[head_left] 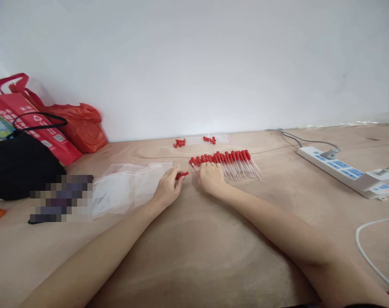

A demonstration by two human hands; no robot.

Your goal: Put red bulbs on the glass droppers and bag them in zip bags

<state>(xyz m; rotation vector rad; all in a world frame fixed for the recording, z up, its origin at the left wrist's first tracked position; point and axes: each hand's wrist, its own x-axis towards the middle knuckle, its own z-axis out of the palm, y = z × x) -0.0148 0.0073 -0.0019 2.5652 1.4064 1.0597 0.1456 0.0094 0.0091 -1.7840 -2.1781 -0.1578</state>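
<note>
Red-topped droppers [239, 164], pale stems toward the person, lie in a tight slanted row mid-table, in front of the back wall. 2 hands, well apart from clasping but near each other. Left hand [169, 185]: fingertips pinched on 1 small red piece [182, 175]. Right hand [210, 177]: laid over the row's left end, fingers curled; grip hidden, cannot tell if clamped on anything.

Risks, my guess: right hand pushing sideways could roll or fan out the row, stems overlap and nothing visible pens them in. Red piece could slip if the pinch loosens, since it's small and held at the fingertips. Left forearm sits close to the clear zip bags [117, 190]; a sweep could drag them, thin film.

Containers: zip bags lie flat, overlapping, no contents I can make out. Behind the row, a clear bag or sheet [194, 140] with 2 clusters of loose red pieces [179, 143] by it; on, in or beside, can't tell. Far left: red plastic bag [87, 126], red printed bag [34, 124], black bag [24, 167]; contents hidden in all 3.
</note>
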